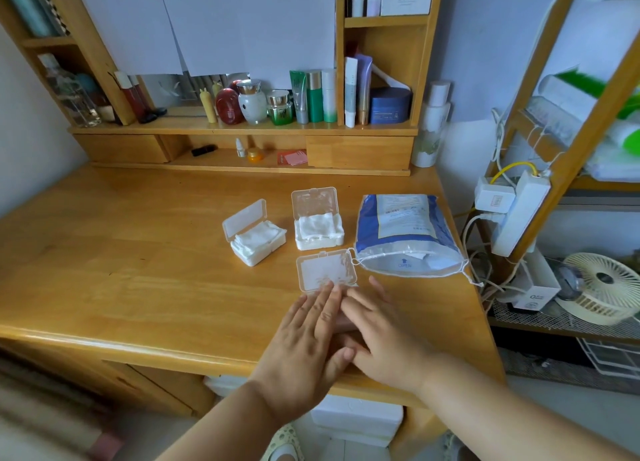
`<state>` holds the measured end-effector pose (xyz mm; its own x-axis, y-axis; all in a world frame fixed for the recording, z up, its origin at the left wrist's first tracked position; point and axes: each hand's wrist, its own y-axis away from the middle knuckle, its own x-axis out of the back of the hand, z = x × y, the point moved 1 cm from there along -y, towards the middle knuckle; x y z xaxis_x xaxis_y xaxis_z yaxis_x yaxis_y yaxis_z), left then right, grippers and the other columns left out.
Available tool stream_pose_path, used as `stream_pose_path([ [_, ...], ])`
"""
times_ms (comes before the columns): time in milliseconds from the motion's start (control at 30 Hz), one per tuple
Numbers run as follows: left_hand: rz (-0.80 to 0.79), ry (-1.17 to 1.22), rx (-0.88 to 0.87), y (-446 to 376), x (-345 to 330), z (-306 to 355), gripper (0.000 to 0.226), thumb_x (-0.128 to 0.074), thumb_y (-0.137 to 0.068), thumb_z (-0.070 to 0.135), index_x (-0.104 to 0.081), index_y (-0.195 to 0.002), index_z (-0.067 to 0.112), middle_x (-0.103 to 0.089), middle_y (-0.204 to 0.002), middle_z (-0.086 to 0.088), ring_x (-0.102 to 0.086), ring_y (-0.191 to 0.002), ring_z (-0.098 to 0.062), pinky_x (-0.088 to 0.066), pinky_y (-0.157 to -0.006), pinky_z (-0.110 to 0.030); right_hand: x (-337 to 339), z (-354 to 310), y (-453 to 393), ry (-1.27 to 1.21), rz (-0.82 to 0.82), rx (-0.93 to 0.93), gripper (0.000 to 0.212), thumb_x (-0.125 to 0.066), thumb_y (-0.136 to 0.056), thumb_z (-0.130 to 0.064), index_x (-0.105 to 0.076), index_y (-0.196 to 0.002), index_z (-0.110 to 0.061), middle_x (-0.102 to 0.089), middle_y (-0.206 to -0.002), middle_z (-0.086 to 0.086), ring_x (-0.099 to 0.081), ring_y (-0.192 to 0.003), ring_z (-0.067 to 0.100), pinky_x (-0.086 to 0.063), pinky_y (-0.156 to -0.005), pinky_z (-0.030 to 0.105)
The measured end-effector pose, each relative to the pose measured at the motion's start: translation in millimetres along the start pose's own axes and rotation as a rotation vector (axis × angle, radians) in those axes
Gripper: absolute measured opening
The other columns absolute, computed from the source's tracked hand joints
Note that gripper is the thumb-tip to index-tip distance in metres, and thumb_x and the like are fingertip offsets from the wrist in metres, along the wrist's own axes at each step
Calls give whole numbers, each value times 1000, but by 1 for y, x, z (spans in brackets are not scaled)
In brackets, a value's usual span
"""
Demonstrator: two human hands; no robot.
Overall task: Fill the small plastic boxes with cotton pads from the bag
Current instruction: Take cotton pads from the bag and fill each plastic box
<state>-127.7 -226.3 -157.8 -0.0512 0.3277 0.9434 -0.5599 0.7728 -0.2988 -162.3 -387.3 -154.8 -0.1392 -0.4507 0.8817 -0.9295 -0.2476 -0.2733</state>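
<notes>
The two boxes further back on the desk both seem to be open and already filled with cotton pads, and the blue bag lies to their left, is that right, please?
Not quite. The two boxes further back are indeed open and filled with cotton pads, but the head view shows the blue bag lying to their right, not their left.

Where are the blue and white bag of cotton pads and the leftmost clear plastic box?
blue and white bag of cotton pads (403, 230), head view, on its printed label side.
leftmost clear plastic box (258, 240), head view, on the pads inside.
</notes>
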Motion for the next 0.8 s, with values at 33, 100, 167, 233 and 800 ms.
stream_pose_path([
  [33,-2,-45,-18,0,-1,-1,70,-33,-94,49,-30,-144,-1,-32,-150,-14,-30,-140,-28,-25,-114,-42,3,1,1,-93,90,-26,38,-50,-83,-18,-59,-120,-14,-57,-125,-4,-49,-122,10,-18,-117,41],
  [100,-23,-120,-47,0,-2,-3,71,-33,-93,53,-33,-144,3,-34,-149,-15,-32,-139,-30,-31,-112,-46,10,9,2,-178,299,-84,18,-58,-83,-7,-67,-97,-12,-66,-103,-5,-57,-104,9,-35,-105,38],
  [167,-44,-169,-40,-1,-3,-4,69,-34,-92,55,-36,-144,9,-37,-149,-14,-35,-137,-29,-35,-107,-54,17,17,1,-169,363,-138,15,-62,-83,-5,-72,-91,-13,-67,-95,-6,-58,-96,10,-43,-94,31],
  [233,-50,-182,-16,-2,-5,-3,66,-36,-91,54,-40,-143,12,-40,-147,-11,-38,-136,-27,-36,-106,-54,22,21,-3,-177,313,-185,16,-67,-82,-5,-75,-92,-14,-64,-93,-5,-60,-89,11,-44,-85,23],
  [800,-1,-126,-26,-4,-11,-6,66,-47,-86,52,-47,-139,13,-46,-144,-6,-41,-135,-22,-29,-114,-41,45,9,-42,274,-156,-228,14,-57,-80,-35,-66,-91,-34,-52,-93,-12,-50,-91,14,-29,-81,33],
])
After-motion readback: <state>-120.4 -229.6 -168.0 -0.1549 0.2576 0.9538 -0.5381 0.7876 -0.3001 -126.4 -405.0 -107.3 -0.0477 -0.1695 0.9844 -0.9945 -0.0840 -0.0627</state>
